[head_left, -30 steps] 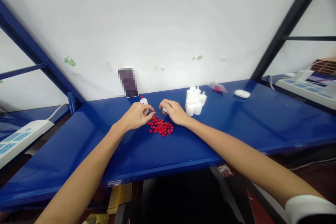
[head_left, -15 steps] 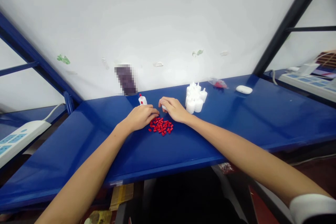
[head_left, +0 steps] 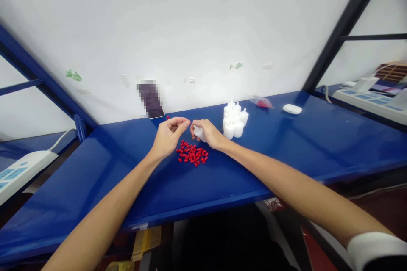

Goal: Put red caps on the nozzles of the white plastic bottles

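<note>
Between thumb and fingers my left hand [head_left: 170, 134] pinches a small red cap [head_left: 189, 123]. My right hand [head_left: 208, 133] is closed around a white squeeze bottle [head_left: 199, 132], tilted with its tip toward the cap; the two are close, and whether they touch I cannot tell. A pile of loose red caps [head_left: 192, 153] lies on the blue table just below both hands. Behind my left hand the red tip [head_left: 168, 117] of a capped bottle peeks out, its body hidden. To the right of my right hand stands a cluster of white bottles [head_left: 234, 120] with bare nozzles.
A phone [head_left: 151, 99] leans against the white wall. At the back right lie a clear bag with red pieces [head_left: 262, 102] and a white rounded case [head_left: 292, 109]. Blue and dark shelf posts frame the blue table [head_left: 222, 178]; power strips [head_left: 23, 169] sit beyond its sides.
My left hand has risen from the pile with a red cap and come up to the bottle. The right hand has turned the bottle, so more of it shows. The view has shifted slightly.
</note>
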Demonstrator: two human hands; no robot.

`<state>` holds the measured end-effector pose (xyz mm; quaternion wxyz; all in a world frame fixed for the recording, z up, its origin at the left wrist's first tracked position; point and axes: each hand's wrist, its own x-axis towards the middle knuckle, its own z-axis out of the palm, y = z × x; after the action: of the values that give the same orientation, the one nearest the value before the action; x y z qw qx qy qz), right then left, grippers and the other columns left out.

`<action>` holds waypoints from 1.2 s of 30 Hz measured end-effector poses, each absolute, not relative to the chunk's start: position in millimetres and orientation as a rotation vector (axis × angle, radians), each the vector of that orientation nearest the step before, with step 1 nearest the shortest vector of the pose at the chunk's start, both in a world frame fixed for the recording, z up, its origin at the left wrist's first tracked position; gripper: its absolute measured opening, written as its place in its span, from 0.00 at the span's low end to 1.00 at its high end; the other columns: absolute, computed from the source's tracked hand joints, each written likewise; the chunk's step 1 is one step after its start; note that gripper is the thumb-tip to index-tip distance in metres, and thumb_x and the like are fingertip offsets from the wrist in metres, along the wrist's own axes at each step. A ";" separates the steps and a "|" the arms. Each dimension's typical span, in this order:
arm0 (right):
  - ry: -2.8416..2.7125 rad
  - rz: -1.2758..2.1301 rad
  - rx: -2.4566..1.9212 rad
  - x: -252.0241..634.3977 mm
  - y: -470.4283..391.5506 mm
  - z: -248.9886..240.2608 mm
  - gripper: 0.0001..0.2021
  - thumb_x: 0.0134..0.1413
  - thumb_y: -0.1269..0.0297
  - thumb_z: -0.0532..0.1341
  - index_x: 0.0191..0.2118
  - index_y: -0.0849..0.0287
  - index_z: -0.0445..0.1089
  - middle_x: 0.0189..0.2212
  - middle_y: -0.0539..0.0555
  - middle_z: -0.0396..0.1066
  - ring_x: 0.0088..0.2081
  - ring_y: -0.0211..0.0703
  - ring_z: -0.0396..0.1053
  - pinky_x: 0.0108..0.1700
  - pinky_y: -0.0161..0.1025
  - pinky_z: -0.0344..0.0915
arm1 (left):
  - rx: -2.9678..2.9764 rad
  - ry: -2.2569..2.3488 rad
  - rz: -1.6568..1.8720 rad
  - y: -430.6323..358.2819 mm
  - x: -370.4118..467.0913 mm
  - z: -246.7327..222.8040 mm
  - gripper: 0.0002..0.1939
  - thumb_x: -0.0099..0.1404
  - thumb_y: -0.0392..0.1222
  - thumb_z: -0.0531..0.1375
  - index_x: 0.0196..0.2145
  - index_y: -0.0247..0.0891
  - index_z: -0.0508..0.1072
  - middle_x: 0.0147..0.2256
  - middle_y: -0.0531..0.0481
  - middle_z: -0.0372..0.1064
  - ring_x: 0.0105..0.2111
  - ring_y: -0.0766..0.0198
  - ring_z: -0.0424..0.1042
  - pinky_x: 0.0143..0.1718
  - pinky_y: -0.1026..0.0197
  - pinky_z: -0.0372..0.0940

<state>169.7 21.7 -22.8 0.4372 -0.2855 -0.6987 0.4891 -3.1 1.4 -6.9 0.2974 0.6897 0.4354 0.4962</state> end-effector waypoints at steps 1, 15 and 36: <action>-1.734 1.238 -0.686 168.6 20.0 -22.6 0.24 0.62 0.52 0.47 0.21 0.59 0.65 0.17 0.51 0.65 0.21 0.38 0.61 0.29 0.37 0.59 | 1.800 1.126 1.330 0.9 -0.8 -9.0 0.23 0.60 0.58 0.65 0.37 0.33 0.78 0.30 0.47 0.74 0.28 0.65 0.68 0.28 0.64 0.60; -1.617 1.432 -0.604 161.4 13.1 -23.7 0.23 0.60 0.49 0.49 0.21 0.58 0.64 0.12 0.47 0.60 0.16 0.35 0.57 0.21 0.35 0.55 | 1.611 0.944 1.321 -8.5 11.3 -17.1 0.23 0.62 0.60 0.65 0.40 0.35 0.72 0.17 0.60 0.57 0.15 0.74 0.49 0.17 0.67 0.45; -1.770 1.145 -0.665 167.0 11.3 -20.0 0.19 0.59 0.58 0.50 0.18 0.57 0.57 0.14 0.47 0.57 0.19 0.34 0.54 0.25 0.36 0.52 | 1.864 0.976 1.181 -15.4 11.5 -19.0 0.19 0.66 0.55 0.62 0.44 0.36 0.72 0.17 0.59 0.58 0.16 0.71 0.56 0.21 0.66 0.53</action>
<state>167.0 11.3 -20.0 0.4490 -0.2686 -0.7154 0.4630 11.5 -15.4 -19.0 0.3565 0.7218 0.3778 0.4573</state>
